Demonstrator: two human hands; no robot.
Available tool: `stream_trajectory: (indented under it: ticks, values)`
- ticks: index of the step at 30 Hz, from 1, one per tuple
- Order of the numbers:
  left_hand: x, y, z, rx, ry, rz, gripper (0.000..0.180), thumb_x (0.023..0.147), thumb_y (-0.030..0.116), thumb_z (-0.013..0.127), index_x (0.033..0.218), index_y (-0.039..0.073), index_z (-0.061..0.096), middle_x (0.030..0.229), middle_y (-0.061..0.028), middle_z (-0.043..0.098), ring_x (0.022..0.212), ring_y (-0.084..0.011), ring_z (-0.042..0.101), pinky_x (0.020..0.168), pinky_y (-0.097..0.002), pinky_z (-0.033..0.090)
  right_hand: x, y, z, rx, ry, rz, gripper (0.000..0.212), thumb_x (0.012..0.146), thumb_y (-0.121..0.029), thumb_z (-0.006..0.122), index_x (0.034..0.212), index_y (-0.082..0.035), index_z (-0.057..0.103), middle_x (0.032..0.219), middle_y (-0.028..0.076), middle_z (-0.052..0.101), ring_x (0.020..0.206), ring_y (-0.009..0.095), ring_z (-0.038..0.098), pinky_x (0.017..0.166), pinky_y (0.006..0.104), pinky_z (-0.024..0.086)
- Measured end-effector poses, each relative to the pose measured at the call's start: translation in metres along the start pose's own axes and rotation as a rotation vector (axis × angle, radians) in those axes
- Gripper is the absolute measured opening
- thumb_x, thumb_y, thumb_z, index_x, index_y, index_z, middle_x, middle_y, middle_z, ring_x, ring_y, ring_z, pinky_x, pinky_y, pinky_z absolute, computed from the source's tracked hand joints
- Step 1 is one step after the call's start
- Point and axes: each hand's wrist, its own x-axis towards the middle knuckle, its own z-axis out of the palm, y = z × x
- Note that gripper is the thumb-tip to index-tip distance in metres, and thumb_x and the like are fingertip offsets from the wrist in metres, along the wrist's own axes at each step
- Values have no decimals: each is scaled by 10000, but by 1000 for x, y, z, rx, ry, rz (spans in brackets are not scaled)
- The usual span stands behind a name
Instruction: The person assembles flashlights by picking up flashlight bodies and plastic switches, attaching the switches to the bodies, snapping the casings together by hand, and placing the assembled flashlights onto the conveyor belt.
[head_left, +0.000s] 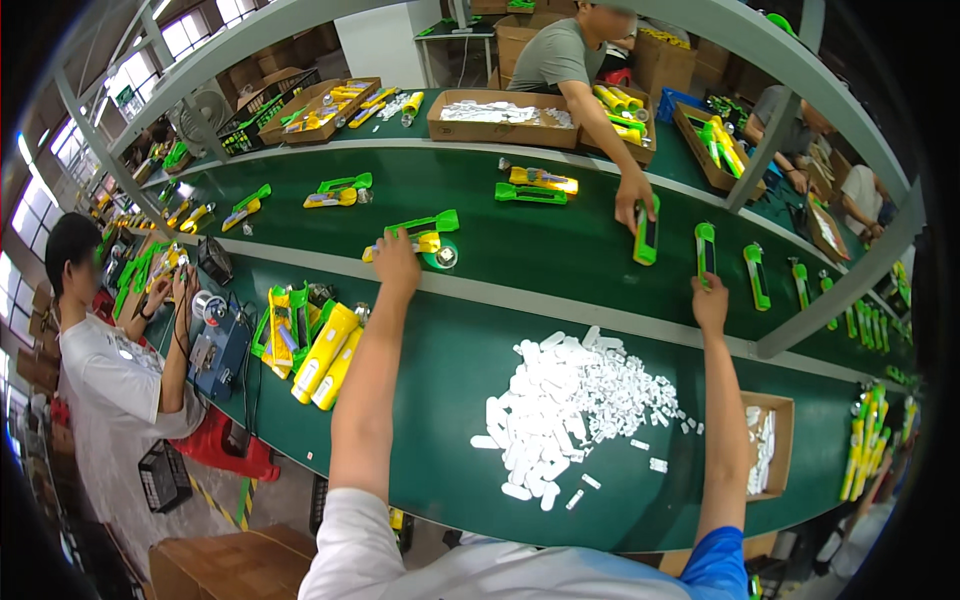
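Observation:
My left hand (398, 266) reaches onto the dark green belt, its fingers closed on a yellow flashlight body (428, 243). A green flashlight frame (430, 222) lies just beyond those fingers, and a round reflector (446, 257) sits beside the body's right end. My right hand (710, 304) pinches the lower end of a green flashlight housing (706, 243) with a dark middle, which lies on the belt. Between my forearms, a heap of white plastic pieces (550, 400) covers part of the worktable (440, 440). Two yellow flashlights (326, 352) lie near my left forearm.
Across the belt, a co-worker's hand (634, 200) holds another green housing (647, 235). At left, a seated person (125, 350) works beside a blue device (218, 355). A cardboard box (786, 448) of white pieces stands by my right forearm. A metal post (840, 285) rises at right.

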Motion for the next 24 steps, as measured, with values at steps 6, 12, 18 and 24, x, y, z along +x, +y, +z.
stream_trajectory:
  ticks: [6,12,18,24]
  values:
    - [25,-6,22,30,-99,188,355,794,20,619,1147,58,606,1069,-175,631,965,-348,659,838,-461,504,-115,-76,-80,409,-105,-152,360,865,-196,723,1190,-58,651,1160,115,626,1012,250,586,836,355,486]
    - [-22,54,-41,-116,-69,272,302,736,9,650,1035,37,622,942,-196,631,868,-383,653,765,-466,517,-225,-122,-84,832,-614,-141,301,917,-154,674,1193,-34,650,1065,74,671,921,153,641,782,275,495]
    - [-141,141,-191,-434,-177,345,299,746,102,735,1017,60,616,878,-156,626,809,-379,646,692,-482,517,-293,-155,-82,1323,-1016,276,447,1056,-330,474,1388,-33,507,1274,123,612,1094,204,642,893,332,513]
    - [-242,169,-230,-617,-148,442,355,777,154,775,1083,61,622,895,-117,616,792,-312,611,674,-413,498,-307,-168,-98,1779,-961,496,520,1086,-413,345,1452,-48,401,1305,148,586,1163,212,610,963,361,513]
